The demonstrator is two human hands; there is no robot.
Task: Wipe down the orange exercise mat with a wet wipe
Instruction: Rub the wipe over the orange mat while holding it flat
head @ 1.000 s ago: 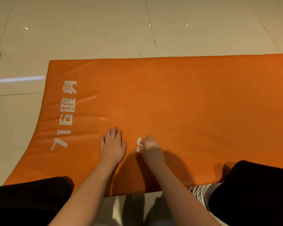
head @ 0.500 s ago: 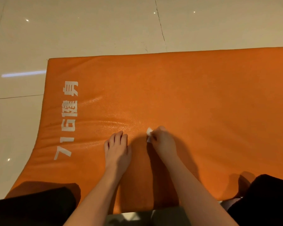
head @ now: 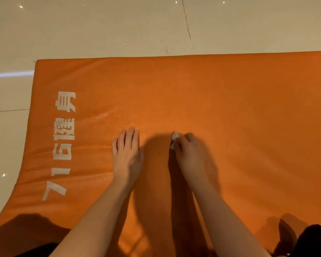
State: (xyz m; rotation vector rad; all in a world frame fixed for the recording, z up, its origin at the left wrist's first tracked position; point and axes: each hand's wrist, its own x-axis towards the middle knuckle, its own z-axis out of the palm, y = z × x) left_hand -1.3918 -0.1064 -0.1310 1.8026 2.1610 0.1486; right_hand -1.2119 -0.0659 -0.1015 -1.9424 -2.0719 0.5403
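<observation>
Since the earlier moment the wet wipe [head: 175, 140] is sitting a little farther up the orange mat [head: 230, 108]. The right hand [head: 192, 151] is gripping the wipe with curled fingers and pressing it on the mat. The left hand [head: 127, 153] is lying flat near it, palm down, fingers straight, holding nothing. The mat is lying on a glossy beige tiled floor [head: 100, 25], with white print [head: 63, 141] along its left end.

mat [head: 230, 108]: orange, padded, flat on floor [head: 100, 25], white "716" print along left end, glossy streak beside it | wet wipe [head: 175, 140]: small, white, crumpled, on mat, mostly hidden, gripped by right hand [head: 191, 151]
</observation>
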